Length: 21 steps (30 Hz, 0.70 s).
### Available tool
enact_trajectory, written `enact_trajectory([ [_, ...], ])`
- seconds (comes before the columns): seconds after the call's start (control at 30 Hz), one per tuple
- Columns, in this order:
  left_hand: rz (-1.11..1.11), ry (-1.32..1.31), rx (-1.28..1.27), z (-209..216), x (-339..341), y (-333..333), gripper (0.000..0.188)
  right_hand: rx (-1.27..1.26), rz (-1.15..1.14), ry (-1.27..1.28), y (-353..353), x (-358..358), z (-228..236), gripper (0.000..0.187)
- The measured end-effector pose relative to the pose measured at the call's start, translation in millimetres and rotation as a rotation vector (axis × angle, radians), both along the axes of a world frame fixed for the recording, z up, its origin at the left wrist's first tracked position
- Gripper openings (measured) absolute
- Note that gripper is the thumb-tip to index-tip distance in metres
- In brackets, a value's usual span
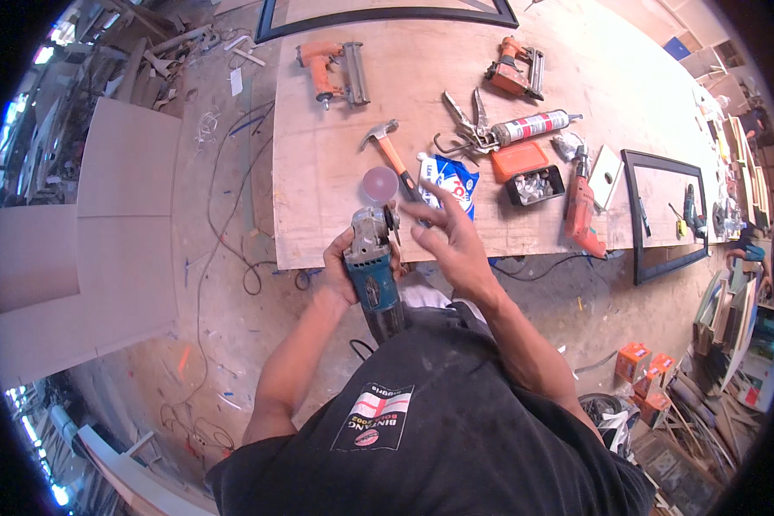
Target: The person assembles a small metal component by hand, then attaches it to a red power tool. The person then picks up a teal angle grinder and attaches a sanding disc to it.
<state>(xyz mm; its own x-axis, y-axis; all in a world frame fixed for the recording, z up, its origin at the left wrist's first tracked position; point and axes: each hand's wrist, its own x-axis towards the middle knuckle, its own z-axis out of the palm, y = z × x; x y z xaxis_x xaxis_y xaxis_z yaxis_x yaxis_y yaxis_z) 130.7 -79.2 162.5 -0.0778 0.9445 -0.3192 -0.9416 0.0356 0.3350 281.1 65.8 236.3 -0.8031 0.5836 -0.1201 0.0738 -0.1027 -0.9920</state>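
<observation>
My left hand [339, 268] is wrapped around a blue angle grinder [375, 288] with a grey metal head, held upright in front of my body at the table's near edge. Beside the grinder's head, my right hand [457, 249] has its fingers spread, with nothing visible in them; the fingertips come close to the spindle side. A round, pinkish translucent lid or cup [380, 184] sits on the table just past the grinder. Beyond it lies a claw hammer [390, 148] with an orange and black handle. A blue and white packet [449, 182] is partly hidden behind my right fingers.
On the wooden table [318, 189] lie two orange nail guns [320, 72] [514, 69], a caulking gun [525, 129], an open box of small parts [535, 185] and a red drill [581, 211]. A black frame [629, 215] overhangs the right edge. Cables [219, 236] cross the floor.
</observation>
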Motion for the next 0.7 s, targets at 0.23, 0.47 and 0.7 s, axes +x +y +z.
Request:
enact_trajectory([
  [0.23,-0.006,0.013,-0.049,1,2,-4,0.078,-0.189,-0.064,0.039,-10,-3,-10,0.064],
  [0.47,-0.037,-0.011,0.053,-1,4,-6,0.076,-0.200,-0.095,-0.049,-13,-10,-11,0.044],
  [0.7,-0.055,0.043,0.055,3,8,-10,0.076,-0.229,-0.106,-0.116,-16,-12,-11,0.033],
])
